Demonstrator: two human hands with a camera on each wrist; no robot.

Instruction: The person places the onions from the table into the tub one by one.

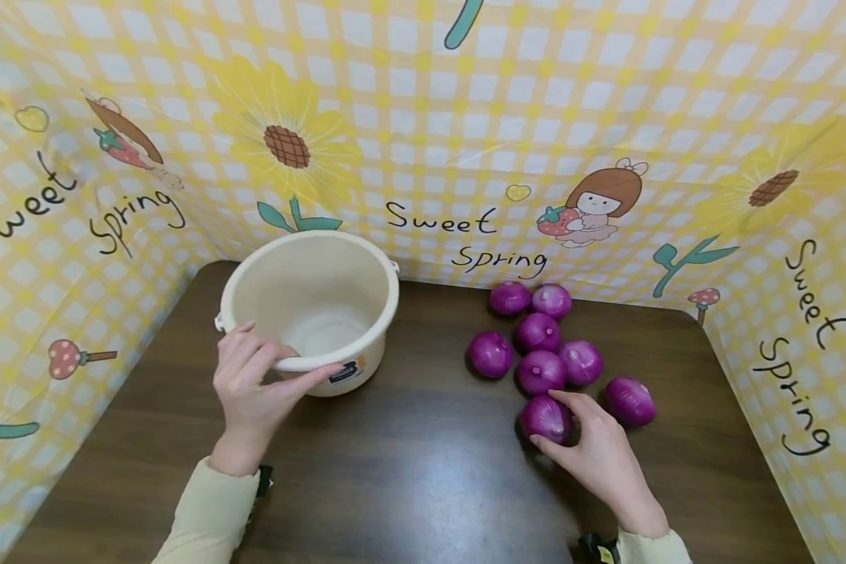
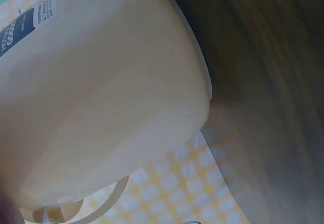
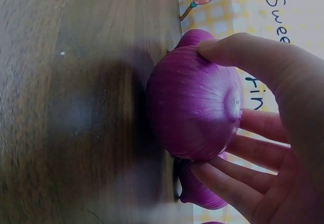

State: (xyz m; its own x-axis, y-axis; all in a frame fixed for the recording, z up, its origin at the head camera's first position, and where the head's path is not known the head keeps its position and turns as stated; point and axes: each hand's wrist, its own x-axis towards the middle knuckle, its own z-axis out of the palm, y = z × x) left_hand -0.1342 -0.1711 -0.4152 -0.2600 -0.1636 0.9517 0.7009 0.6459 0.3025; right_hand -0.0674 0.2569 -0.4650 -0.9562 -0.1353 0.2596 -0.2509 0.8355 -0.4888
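Note:
A cream plastic bucket (image 1: 282,290) stands upright at the left of the table, with nothing visible inside. My left hand (image 1: 257,384) grips its near rim, thumb along the outside and fingers over the edge. In the left wrist view the bucket's side wall (image 2: 116,92) fills much of the picture. On the right, my right hand (image 1: 606,462) holds a purple onion (image 1: 546,419) between thumb and fingers. The right wrist view shows this onion (image 3: 192,102) close up, its thumb on one side and fingertips on the other; it appears low over or on the wood.
Several other purple onions (image 1: 538,333) are grouped just beyond the held one, and a single onion (image 1: 630,401) lies to its right. Dark wood table (image 1: 423,454) spans between the hands. A yellow checked cloth (image 1: 423,117) walls the back and sides.

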